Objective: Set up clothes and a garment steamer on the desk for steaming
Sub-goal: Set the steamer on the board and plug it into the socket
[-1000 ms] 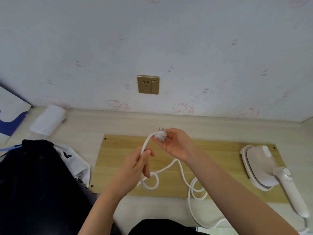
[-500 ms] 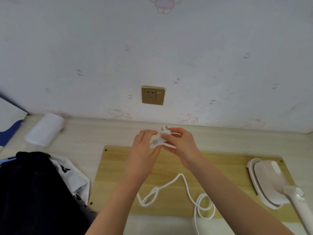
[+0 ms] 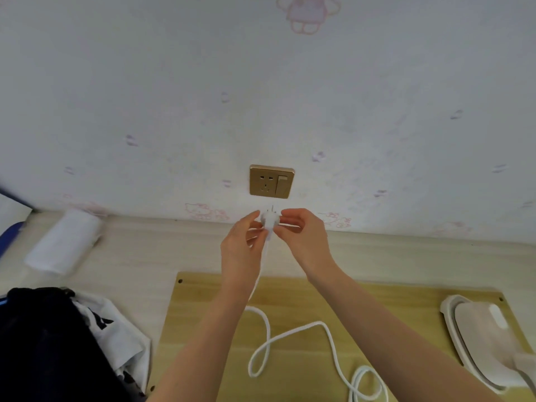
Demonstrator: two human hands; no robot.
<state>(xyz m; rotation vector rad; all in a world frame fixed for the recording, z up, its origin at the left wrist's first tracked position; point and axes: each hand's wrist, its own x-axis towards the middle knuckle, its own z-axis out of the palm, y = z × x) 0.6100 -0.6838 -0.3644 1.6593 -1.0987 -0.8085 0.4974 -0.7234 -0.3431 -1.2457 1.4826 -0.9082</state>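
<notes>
My left hand point(image 3: 240, 250) and my right hand point(image 3: 301, 239) both pinch the white plug point(image 3: 270, 219), prongs pointing up, just below the gold wall socket point(image 3: 271, 181). The plug's white cord point(image 3: 290, 338) runs down between my arms and loops over the wooden board point(image 3: 203, 309). The white garment steamer point(image 3: 487, 335) lies on the board's right end, partly cut off by the frame edge. Black and white clothes point(image 3: 66, 338) are heaped at the lower left of the desk.
A rolled white towel point(image 3: 65, 242) lies on the pale desk point(image 3: 145, 245) at the far left, against the wall. A blue and white object point(image 3: 10, 227) shows at the left edge. The socket plate has a switch on its right side.
Both hands have lifted the plug up and away from me, toward the wall socket. My left hand left the cord and joined the right on the plug. The view tilted upward.
</notes>
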